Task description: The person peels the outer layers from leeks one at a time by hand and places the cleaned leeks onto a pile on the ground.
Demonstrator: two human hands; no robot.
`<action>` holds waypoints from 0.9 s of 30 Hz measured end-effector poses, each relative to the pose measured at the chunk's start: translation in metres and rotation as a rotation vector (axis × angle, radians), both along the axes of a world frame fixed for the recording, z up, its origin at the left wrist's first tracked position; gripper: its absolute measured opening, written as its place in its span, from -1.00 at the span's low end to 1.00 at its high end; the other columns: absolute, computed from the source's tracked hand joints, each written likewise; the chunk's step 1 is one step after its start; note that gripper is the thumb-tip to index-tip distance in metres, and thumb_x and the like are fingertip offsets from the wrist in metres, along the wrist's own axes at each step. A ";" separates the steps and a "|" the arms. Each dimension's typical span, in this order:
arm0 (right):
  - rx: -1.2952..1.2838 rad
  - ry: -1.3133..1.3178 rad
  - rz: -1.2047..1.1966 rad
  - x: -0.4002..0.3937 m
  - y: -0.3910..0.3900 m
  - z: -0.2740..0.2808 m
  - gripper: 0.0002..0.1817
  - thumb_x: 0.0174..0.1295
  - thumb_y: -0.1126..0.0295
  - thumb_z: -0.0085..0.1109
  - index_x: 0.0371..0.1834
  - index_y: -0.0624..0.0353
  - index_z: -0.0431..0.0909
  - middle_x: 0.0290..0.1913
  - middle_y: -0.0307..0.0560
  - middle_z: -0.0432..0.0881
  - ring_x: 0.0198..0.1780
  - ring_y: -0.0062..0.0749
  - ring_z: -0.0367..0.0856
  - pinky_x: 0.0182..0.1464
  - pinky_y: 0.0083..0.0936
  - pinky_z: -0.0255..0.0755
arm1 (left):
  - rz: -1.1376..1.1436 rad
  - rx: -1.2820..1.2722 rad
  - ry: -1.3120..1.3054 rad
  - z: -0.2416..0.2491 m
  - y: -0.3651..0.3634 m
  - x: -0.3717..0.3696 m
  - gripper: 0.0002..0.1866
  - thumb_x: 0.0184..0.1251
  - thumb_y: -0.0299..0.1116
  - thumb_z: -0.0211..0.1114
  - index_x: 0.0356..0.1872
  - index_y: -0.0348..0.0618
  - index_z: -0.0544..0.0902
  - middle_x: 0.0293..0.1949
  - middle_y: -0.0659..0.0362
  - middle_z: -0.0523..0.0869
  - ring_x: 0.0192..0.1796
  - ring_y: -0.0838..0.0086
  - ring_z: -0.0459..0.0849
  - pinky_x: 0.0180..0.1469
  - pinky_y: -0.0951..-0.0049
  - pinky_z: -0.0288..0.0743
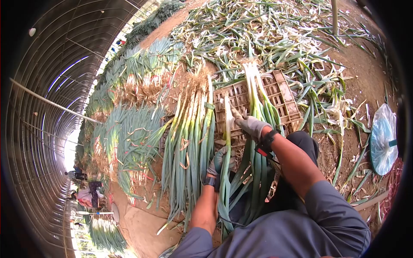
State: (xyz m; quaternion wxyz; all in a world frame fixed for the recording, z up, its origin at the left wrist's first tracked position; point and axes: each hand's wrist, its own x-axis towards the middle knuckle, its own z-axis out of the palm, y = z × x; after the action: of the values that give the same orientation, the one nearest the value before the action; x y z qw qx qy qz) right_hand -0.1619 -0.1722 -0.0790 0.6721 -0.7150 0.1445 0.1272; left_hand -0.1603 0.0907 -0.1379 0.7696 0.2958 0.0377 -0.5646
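With left hand [218, 161], grasps leek [228, 132] pointing lengthwise forward, white end past fingers; cannot tell grip of right hand [254, 126]; beyond it, more leeks [251, 86] across crate [288, 92].

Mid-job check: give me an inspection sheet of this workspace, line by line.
Surface: brown ground, with a slatted crate in front of the person.
Job's things: one leek-like stalk in hand; peeled-looking stalks across the crate; a row of stalks beside it.
Clutter: loose leaves strewn beyond the crate; clear plastic bag at the right.
Hands: gloved left hand grips the stalk; gloved right hand is near its pale end, contact unclear.
Cables: none clearly identifiable.
Surroundings: arched tunnel frame, bundled stalks, another person.
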 end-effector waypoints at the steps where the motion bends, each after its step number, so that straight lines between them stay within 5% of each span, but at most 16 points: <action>1: 0.035 0.108 0.046 0.000 -0.001 0.001 -0.41 0.42 -0.32 -0.07 -0.16 0.03 0.52 -0.56 -0.23 0.48 -0.66 -0.45 0.32 -0.61 -0.39 0.23 | 0.006 0.014 -0.017 0.002 -0.002 -0.002 -0.66 0.65 0.02 0.03 -0.21 0.01 0.52 -0.57 0.37 0.39 -0.63 0.60 0.33 -0.60 0.52 0.27; 5: 0.066 0.179 0.058 -0.014 -0.008 0.023 -0.36 0.36 -0.35 0.04 -0.35 0.09 0.52 -0.54 -0.19 0.53 -0.68 -0.46 0.40 -0.64 -0.40 0.24 | -0.039 0.002 0.016 -0.002 -0.002 -0.001 -0.61 0.63 0.10 0.05 -0.26 0.02 0.52 -0.65 0.35 0.36 -0.63 0.56 0.36 -0.60 0.50 0.30; 9: 0.126 0.099 -0.029 -0.033 -0.015 0.044 -0.34 0.37 -0.32 0.05 -0.44 0.14 0.53 -0.54 -0.13 0.57 -0.69 -0.47 0.41 -0.65 -0.43 0.24 | -0.106 -0.099 -0.002 -0.003 -0.010 -0.003 -0.66 0.65 0.01 0.07 -0.30 0.03 0.51 -0.51 0.31 0.47 -0.61 0.54 0.39 -0.60 0.48 0.26; 16: -0.054 0.210 0.178 -0.030 -0.032 0.036 -0.34 0.42 -0.28 0.00 -0.43 0.16 0.59 -0.63 -0.16 0.55 -0.73 -0.49 0.41 -0.68 -0.45 0.23 | 0.077 -0.241 0.049 -0.026 -0.033 -0.018 -0.69 0.64 -0.04 0.11 -0.20 -0.05 0.54 -0.44 0.30 0.51 -0.57 0.56 0.45 -0.58 0.48 0.32; 18: -0.037 0.148 0.265 -0.026 -0.030 0.028 -0.30 0.36 -0.34 0.02 -0.26 0.22 0.60 -0.56 -0.12 0.53 -0.68 -0.41 0.46 -0.63 -0.39 0.31 | 0.124 -0.265 0.074 -0.028 -0.033 -0.023 -0.69 0.64 -0.03 0.11 -0.18 -0.05 0.56 -0.46 0.30 0.50 -0.59 0.57 0.43 -0.59 0.47 0.31; 20: -0.042 0.178 0.417 -0.018 -0.029 0.035 -0.30 0.38 -0.32 0.00 -0.24 0.22 0.61 -0.59 -0.12 0.52 -0.70 -0.38 0.45 -0.63 -0.37 0.30 | -0.009 -0.251 -0.045 -0.052 -0.024 -0.013 -0.69 0.64 -0.03 0.11 -0.16 -0.04 0.56 -0.48 0.30 0.49 -0.61 0.56 0.41 -0.61 0.47 0.30; 24: -0.027 0.135 0.256 -0.026 -0.025 0.046 -0.30 0.42 -0.30 -0.03 -0.42 0.19 0.61 -0.65 -0.19 0.49 -0.69 -0.44 0.45 -0.65 -0.44 0.24 | 0.139 -0.031 -0.045 -0.050 -0.018 -0.020 -0.70 0.65 -0.02 0.10 -0.13 -0.02 0.56 -0.51 0.31 0.47 -0.62 0.56 0.39 -0.62 0.49 0.29; 27: 0.052 0.083 0.042 -0.020 -0.024 0.024 -0.35 0.41 -0.27 0.04 -0.26 0.23 0.59 -0.60 -0.19 0.51 -0.66 -0.46 0.47 -0.63 -0.46 0.29 | 0.084 -0.227 0.028 -0.008 -0.032 -0.016 -0.70 0.64 -0.03 0.12 -0.16 -0.03 0.54 -0.50 0.30 0.49 -0.61 0.56 0.42 -0.62 0.52 0.30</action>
State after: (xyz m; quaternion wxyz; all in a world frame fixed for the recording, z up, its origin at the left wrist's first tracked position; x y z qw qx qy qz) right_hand -0.1815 -0.1962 -0.0555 0.6809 -0.6944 0.1540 0.1744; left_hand -0.1767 0.0585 -0.1454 0.8206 0.1970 -0.0032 -0.5364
